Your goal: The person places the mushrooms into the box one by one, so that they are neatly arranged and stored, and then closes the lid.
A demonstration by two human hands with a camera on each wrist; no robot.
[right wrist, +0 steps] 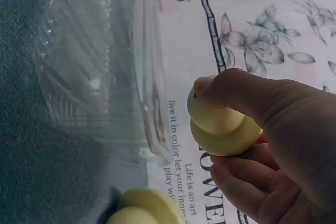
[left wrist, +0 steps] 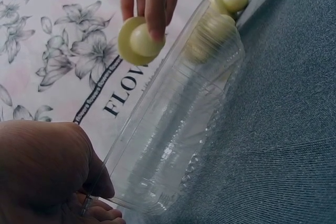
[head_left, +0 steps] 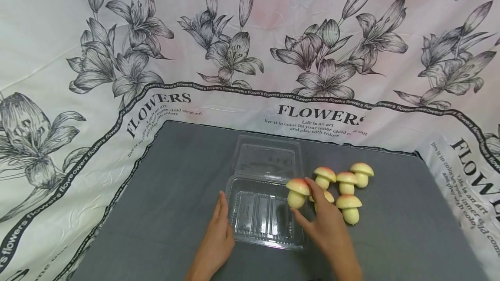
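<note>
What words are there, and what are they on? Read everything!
"FLOWERS": big, on the flower-print cloth.
"flowers flowers flowers": along its black band.
"Life is an art": small, on the cloth.
"live it in color let your inner child come out": same.
"and play with colors": same.
Some edge lettering is blurred or cut off.
None seen on the clear plastic box or toy mushrooms.

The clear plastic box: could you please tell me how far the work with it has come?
Looks done: the plastic box lies open, its lid folded back, with nothing seen inside yet. In hand: the right hand holds one mushroom-shaped piece, raised near the box's right side. Apparently left: five more pieces on the table, to the right of the box.
</note>
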